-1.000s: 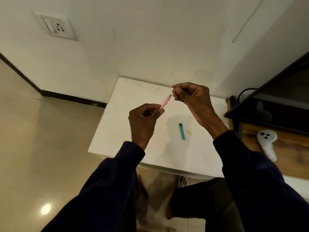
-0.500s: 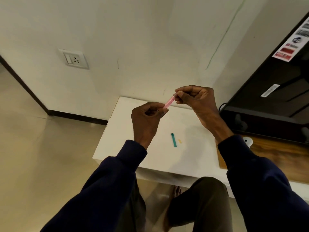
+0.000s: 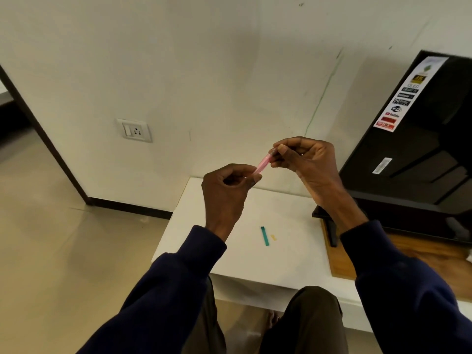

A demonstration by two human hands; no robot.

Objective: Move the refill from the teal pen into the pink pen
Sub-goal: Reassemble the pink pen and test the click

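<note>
Right, up in the air over the small white table (image 3: pixel 229 259): a slim, translucent pink pen (image 3: pixel 263 163), bridged between the two hands. Gripped at its lower end by the left hand (image 3: pixel 227 185), fingers curled in tight, thumb and forefinger closed on the barrel. Pinched at its upper end by the right hand (image 3: pixel 304 159), thumb and forefinger pressed together on the tip, other fingers folded loosely behind. Only a short pink stretch showing between the two sets of fingertips, both ends buried in the grips. Too small to tell which end is the writing tip, or whether a refill sits inside.

Long axis on a slant: low at the left hand, rising up and to the right into the right hand, angled away toward the cream wall.

Down on the tabletop, well below the hands and between the two dark blue sleeves: a short flat teal pen piece (image 3: pixel 264 236), lying free, touched by neither hand. Long axis running nearly straight away from the body, far end leaning slightly left. Just beside it on the right, a tiny yellow bit (image 3: pixel 273 237).

Off to the right, a black television (image 3: pixel 421 154) on a wooden board (image 3: pixel 421 259); on the wall at left, a white switch socket (image 3: pixel 134 130).
</note>
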